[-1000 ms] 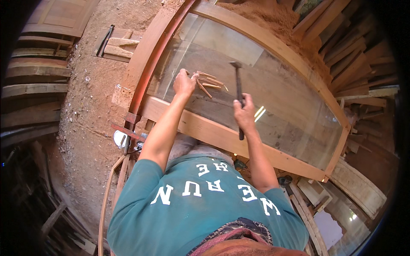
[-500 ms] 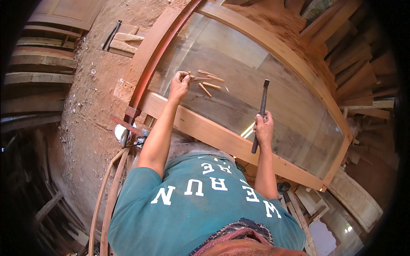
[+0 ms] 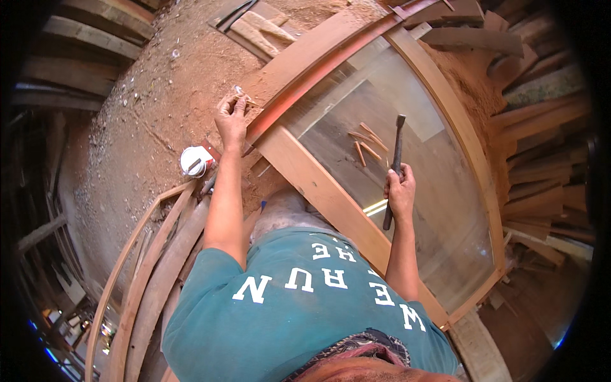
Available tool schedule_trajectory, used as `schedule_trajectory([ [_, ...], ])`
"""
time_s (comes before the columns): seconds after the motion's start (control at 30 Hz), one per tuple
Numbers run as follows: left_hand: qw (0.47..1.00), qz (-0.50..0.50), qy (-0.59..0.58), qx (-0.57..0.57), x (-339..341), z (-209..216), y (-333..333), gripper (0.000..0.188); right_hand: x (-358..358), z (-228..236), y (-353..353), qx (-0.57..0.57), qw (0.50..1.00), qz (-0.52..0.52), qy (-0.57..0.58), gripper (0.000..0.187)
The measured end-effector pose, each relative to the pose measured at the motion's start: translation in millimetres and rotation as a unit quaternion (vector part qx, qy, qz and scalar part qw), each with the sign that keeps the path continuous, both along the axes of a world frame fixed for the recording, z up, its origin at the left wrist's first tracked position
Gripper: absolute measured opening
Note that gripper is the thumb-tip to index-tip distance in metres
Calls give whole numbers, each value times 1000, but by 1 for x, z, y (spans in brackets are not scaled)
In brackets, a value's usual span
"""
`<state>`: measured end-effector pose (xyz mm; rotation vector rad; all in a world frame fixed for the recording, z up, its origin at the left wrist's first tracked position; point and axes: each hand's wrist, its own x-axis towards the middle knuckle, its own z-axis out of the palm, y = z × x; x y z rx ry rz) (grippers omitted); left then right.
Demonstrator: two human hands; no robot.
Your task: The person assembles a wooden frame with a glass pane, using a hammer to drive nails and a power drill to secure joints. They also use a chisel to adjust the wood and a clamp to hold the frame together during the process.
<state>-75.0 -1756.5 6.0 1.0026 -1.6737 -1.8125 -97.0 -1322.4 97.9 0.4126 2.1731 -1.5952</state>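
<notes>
My right hand (image 3: 400,191) is closed round the handle of a dark, slim hammer (image 3: 398,149), held upright over a wooden frame (image 3: 318,180) with a flat panel (image 3: 423,184) inside it. At the frame's left corner, my left hand (image 3: 230,121) is raised with its fingertips pinched together. A thin wooden stick (image 3: 250,101) seems to poke out of that pinch, partly hidden by the fingers. Several short wooden pegs (image 3: 369,143) lie loose on the panel, left of the hammer. Along the frame's left side runs a long red clamp bar (image 3: 331,77).
A white round container (image 3: 195,162) stands on the dusty ground left of my left forearm. Long curved timbers (image 3: 143,280) lie at lower left. Stacked boards (image 3: 541,127) fill the right side, beside reddish sawdust (image 3: 461,83). Wood offcuts (image 3: 267,28) lie beyond the frame.
My left hand has moved left from above the pegs to beyond the frame's corner. The view has turned, and the frame and pegs appear farther right. My right hand still holds the hammer.
</notes>
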Motion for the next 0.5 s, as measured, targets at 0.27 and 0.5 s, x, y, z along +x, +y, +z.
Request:
schedule_trajectory([
  [0.27, 992, 17, -39, -121, 9, -49, -28, 18, -29, 12, -70, 37, 993, 115, 8, 18],
  [0.5, 997, -12, -61, -55, 6, -38, -22, 15, -35, 11, -91, 24, 985, 164, 47, 17],
])
